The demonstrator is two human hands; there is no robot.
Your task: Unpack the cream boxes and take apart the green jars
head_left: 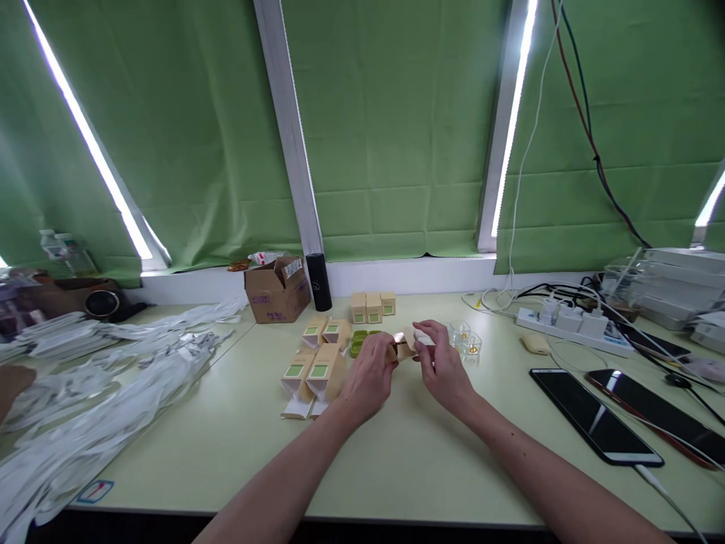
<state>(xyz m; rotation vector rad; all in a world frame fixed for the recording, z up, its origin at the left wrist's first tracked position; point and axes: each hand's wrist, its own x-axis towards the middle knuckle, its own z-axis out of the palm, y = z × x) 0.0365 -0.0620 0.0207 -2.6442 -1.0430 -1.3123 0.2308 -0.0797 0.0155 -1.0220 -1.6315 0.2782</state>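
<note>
My left hand [371,374] is closed around a small brown cardboard box [403,347] above the middle of the table. My right hand [443,366] has its fingers closed at the box's open right end, by a flap. A small white piece [424,338] shows by the right fingers; I cannot tell what it is. Several clear little cups [465,341] stand just beyond my right hand. Green round pieces [358,344] lie behind my left hand, partly hidden. Left of it, several like boxes with green labels [320,372] lie with white-lined flaps open.
Three closed small boxes [372,306] stand at the back, near a black cylinder [319,282] and a larger carton [277,289]. White strips [141,385] cover the left side, where another person's hand [14,385] shows. Phones [594,415] and a power strip [575,330] with cables lie right.
</note>
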